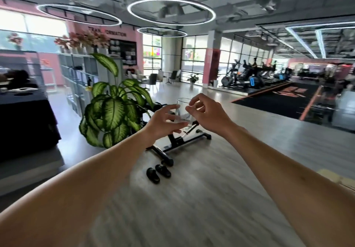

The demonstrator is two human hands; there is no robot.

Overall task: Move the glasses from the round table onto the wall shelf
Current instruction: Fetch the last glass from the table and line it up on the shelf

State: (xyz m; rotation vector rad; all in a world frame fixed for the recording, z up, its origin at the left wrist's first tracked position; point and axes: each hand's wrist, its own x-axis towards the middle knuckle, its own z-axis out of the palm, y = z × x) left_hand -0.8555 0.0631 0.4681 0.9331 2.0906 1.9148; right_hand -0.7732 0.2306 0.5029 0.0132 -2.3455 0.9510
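Gym floor (192,198) is stretching behind both raised arms. Left hand (163,122) is gripping a clear glass (181,110) in mid-air, while right hand (207,112) is pinching its rim beside a potted plant (111,102).

Both arms stretched forward, left hand (163,122) cupped with fingers curled, right hand (206,112) pinching beside it.

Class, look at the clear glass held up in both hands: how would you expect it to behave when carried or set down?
The glass looks rigid and probably fragile: thin, see-through walls. Its smooth sides may be slippery, which could be why the left hand and right hand both touch it. It appears empty, so likely light.
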